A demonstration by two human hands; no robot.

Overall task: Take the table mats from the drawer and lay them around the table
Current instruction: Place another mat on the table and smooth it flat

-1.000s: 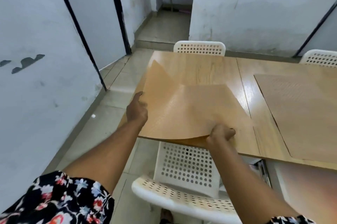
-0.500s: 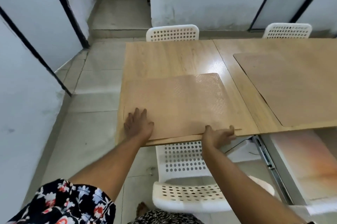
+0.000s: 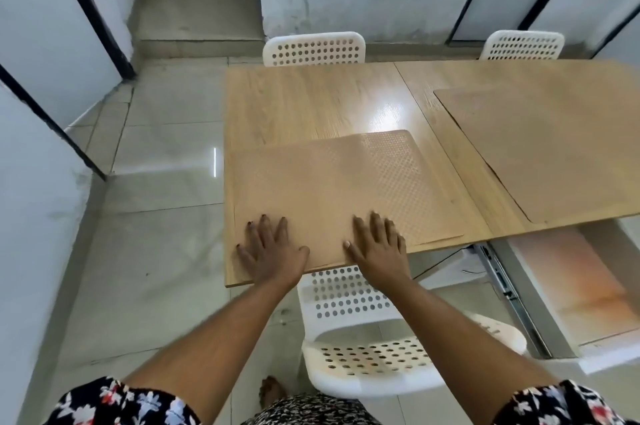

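On the table (image 3: 311, 102) by its near edge, the left hand (image 3: 272, 248) and right hand (image 3: 377, 244) press flat and open on the table mat (image 3: 329, 182), which could slide off if pushed.

Table (image 3: 311, 102) spans middle to right. Near-left corner: mat (image 3: 332, 189) flat on table, left hand (image 3: 272, 249) and right hand (image 3: 379, 246) spread on its near edge, side by side. Second mat (image 3: 540, 151) on table to right, apart from first. Chair (image 3: 377, 352) near, below table edge. Two chairs (image 3: 313, 48) at far side. Open drawer (image 3: 571, 293) near right, under table.
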